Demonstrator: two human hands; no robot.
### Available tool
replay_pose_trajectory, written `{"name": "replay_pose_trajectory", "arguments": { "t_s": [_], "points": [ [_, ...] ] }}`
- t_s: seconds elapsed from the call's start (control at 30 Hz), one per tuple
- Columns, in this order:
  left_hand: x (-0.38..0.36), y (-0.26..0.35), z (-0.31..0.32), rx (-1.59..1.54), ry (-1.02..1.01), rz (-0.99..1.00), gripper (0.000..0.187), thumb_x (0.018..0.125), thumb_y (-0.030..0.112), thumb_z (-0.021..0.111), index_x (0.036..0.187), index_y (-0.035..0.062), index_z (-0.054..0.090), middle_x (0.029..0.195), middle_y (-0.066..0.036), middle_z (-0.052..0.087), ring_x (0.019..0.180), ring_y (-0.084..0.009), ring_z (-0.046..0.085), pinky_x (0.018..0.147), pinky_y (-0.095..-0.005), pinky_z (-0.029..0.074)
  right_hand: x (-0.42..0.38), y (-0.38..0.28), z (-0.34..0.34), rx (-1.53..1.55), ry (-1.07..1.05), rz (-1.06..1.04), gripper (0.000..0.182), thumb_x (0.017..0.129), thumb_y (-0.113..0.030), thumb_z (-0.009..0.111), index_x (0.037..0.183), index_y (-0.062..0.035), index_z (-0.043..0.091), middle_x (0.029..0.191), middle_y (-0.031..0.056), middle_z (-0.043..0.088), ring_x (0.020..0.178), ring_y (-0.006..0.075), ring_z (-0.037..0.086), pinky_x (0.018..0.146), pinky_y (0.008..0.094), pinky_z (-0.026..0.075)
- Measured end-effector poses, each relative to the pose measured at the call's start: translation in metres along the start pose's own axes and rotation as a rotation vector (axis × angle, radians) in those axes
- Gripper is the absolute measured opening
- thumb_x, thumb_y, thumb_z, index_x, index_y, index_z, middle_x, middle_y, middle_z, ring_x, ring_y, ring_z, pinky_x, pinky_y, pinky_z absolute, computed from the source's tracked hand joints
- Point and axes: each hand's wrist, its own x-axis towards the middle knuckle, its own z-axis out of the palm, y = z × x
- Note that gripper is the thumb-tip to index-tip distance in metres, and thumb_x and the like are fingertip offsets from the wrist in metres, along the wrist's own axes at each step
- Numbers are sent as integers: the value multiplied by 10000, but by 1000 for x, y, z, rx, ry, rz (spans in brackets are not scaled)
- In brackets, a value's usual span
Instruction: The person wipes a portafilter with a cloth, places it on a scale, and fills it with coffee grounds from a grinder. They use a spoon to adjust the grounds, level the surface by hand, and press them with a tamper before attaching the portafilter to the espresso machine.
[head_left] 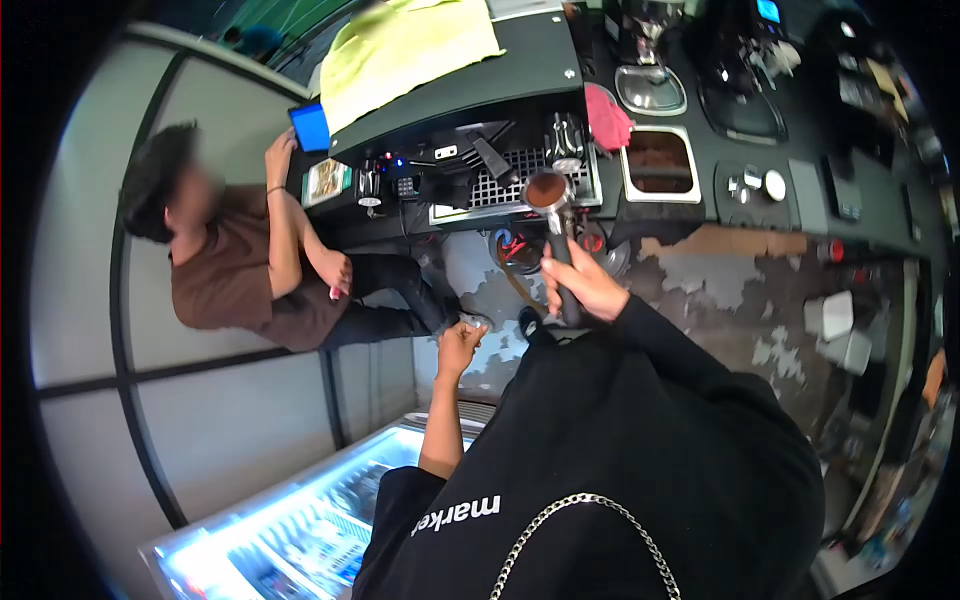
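Observation:
My right hand (588,284) is closed around the black handle of a portafilter (562,240). Brown coffee grounds (546,189) show in its round metal basket, held near the front edge of the espresso machine (460,90). Behind the basket lies the machine's gridded drip tray (500,183). Lower and to the left, my left hand (462,345) hangs away from the counter with its fingers pinched together. Something small and pale may sit at the fingertips, but I cannot make it out.
A seated co-worker (230,250) at left reaches to a blue-screened tablet (310,127). A yellow cloth (400,55) covers the machine's top. Rightward are a pink cloth (607,118), a bin of brown grounds (660,165) and a black mat (755,195). A lit display case (290,520) stands lower left.

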Motion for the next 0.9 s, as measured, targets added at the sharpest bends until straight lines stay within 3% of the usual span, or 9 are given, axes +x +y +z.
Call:
{"name": "replay_pose_trajectory", "arguments": {
  "t_s": [0.03, 0.13, 0.17, 0.23, 0.27, 0.3, 0.43, 0.77, 0.9],
  "points": [
    [3, 7, -22, 30, -31, 22, 382, 916, 337, 786, 745, 12, 680, 651, -90, 650, 575, -92, 580, 543, -301, 484, 23, 11, 10, 20, 34, -66, 211, 1057, -176, 552, 1160, -107, 380, 842, 46, 512, 623, 154, 575, 563, 335, 516],
    [12, 5, -56, 252, -15, 45, 707, 867, 622, 731, 580, -5, 576, 515, -102, 553, 517, -133, 523, 530, -360, 433, 98, 48, 44, 47, 199, -263, 208, 1055, -151, 545, 1142, -111, 360, 800, 46, 516, 611, 154, 583, 550, 338, 518],
    [15, -3, -65, 315, -65, -42, 702, 898, 635, 671, 669, -28, 652, 598, -202, 635, 599, -295, 665, 630, -431, 501, 122, 57, 54, 68, 248, -337, 209, 1054, -145, 547, 1135, -111, 357, 786, 45, 517, 602, 155, 585, 545, 339, 518],
    [20, -52, -71, 313, -36, 42, 713, 951, 640, 578, 761, -36, 698, 717, -255, 683, 740, -417, 701, 707, -483, 519, 163, 65, 69, 102, 241, -487, 212, 1051, -142, 548, 1123, -106, 352, 785, 50, 520, 581, 158, 582, 540, 341, 519],
    [17, -62, -80, 349, -99, 23, 686, 983, 614, 533, 886, -35, 732, 827, -293, 696, 866, -478, 689, 772, -510, 522, 179, 65, 79, 66, 282, -574, 218, 1049, -138, 550, 1111, -100, 344, 782, 53, 519, 568, 159, 581, 523, 342, 517],
    [22, -89, -84, 476, -141, 2, 633, 1002, 574, 530, 1021, -26, 730, 910, -256, 733, 891, -400, 711, 799, -456, 540, 194, 65, 84, -19, 342, -593, 243, 1045, -143, 559, 1121, -93, 334, 764, 55, 527, 548, 159, 574, 503, 338, 507],
    [31, -147, -115, 571, -259, -16, 626, 1013, 568, 514, 1050, -23, 718, 943, -235, 728, 909, -372, 704, 814, -445, 538, 238, 53, 118, 26, 492, -688, 241, 1064, -166, 526, 1145, -80, 316, 743, 60, 546, 581, 157, 608, 533, 341, 530],
    [48, -166, -172, 580, -386, -8, 612, 1039, 554, 473, 1122, -14, 686, 1024, -184, 716, 955, -304, 686, 853, -416, 534, 265, 43, 134, -11, 561, -941, 363, 1032, -140, 547, 1185, -42, 233, 772, 106, 611, 587, 197, 654, 553, 366, 551],
    [56, -170, -179, 565, -415, 2, 608, 1049, 548, 456, 1151, -10, 674, 1057, -164, 712, 973, -277, 679, 869, -405, 533, 273, 46, 125, -67, 595, -991, 447, 993, -99, 558, 1254, 31, 219, 750, 120, 634, 566, 214, 664, 559, 368, 550]
  ]
}}
